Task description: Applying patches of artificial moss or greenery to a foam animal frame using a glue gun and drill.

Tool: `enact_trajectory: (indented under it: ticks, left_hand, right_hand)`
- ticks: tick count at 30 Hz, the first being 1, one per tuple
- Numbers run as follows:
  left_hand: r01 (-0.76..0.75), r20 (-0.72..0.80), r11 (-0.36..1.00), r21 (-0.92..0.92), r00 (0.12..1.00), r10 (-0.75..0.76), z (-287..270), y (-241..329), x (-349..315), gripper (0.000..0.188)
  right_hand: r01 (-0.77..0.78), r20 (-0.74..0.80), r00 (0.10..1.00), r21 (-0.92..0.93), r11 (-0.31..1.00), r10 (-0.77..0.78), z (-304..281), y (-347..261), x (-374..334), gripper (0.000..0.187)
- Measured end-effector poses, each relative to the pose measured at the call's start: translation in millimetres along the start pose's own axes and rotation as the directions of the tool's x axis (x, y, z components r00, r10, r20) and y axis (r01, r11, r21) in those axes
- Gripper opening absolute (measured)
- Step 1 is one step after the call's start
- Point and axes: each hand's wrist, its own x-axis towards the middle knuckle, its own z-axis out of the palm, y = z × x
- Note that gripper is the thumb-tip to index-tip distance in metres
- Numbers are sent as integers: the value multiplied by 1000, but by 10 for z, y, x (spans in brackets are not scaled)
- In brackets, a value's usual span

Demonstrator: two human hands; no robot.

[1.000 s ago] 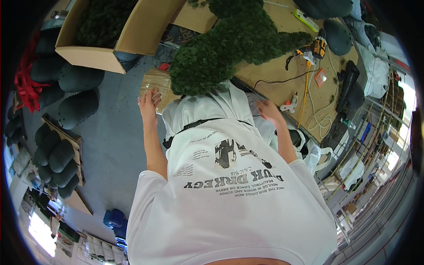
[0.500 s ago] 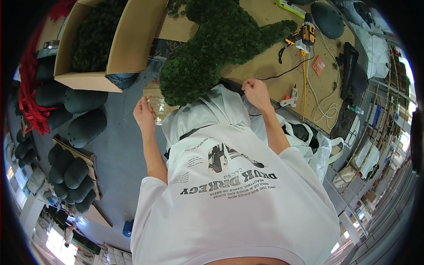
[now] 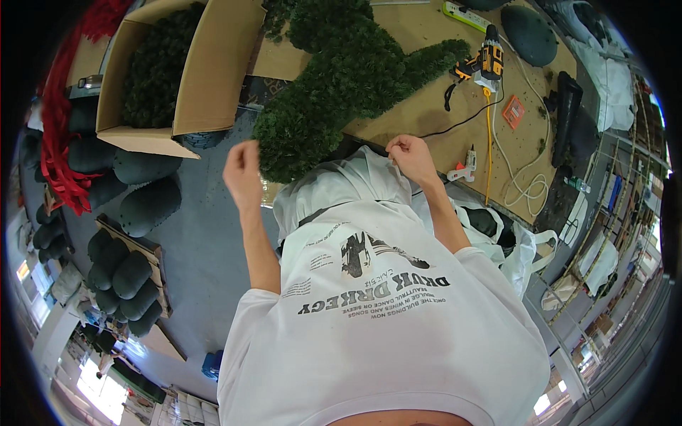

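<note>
A large figure covered in dark green artificial foliage [image 3: 323, 92] lies on the worktable, its lower end hanging by the near edge in front of me. My left hand [image 3: 243, 170] is raised close to the left side of this lower end; motion blurs its fingers, and whether they touch the foliage is unclear. At the near table edge, right of the foliage, my right hand [image 3: 412, 157] has its fingers curled together. Anything they pinch is too small or hidden to make out. White cloth [image 3: 341, 181] covers my lap between both hands.
On the table [image 3: 455, 131] are a yellow-black cordless drill [image 3: 490, 57], a glue gun [image 3: 465, 165], an orange box [image 3: 513, 112] and cords. An open cardboard box [image 3: 213, 71] of greenery stands left. Dark rounded forms [image 3: 150, 206] and red strips [image 3: 60, 153] lie beyond it.
My left hand has moved right and slightly up, toward the foliage. My right hand has dropped a little lower, its fingers still curled. The whole view has shifted slightly.
</note>
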Motion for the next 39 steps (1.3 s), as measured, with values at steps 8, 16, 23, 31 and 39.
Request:
enact_trajectory:
  ticks: [8, 16, 23, 31, 39]
  left_hand:
    - [-217, 721, 976, -19, 674, 163, 1069, 934, -397, 19]
    - [82, 579, 983, -164, 815, 29, 1198, 555, -602, 13]
    - [127, 450, 992, -28, 887, -101, 1195, 655, -705, 10]
    - [87, 422, 995, 58, 901, -103, 1073, 729, -757, 11]
    - [60, 509, 995, 79, 856, -92, 1011, 801, -748, 10]
  right_hand:
    - [-12, 287, 930, 652, 758, -231, -33, -522, -235, 16]
    - [-99, 311, 937, 673, 733, -160, 38, -513, -257, 17]
    - [58, 223, 965, 343, 938, -141, 10, -638, -206, 20]
    - [222, 210, 946, 134, 966, -247, -77, -887, -222, 22]
    - [276, 293, 911, 89, 957, -290, -143, -920, -212, 21]
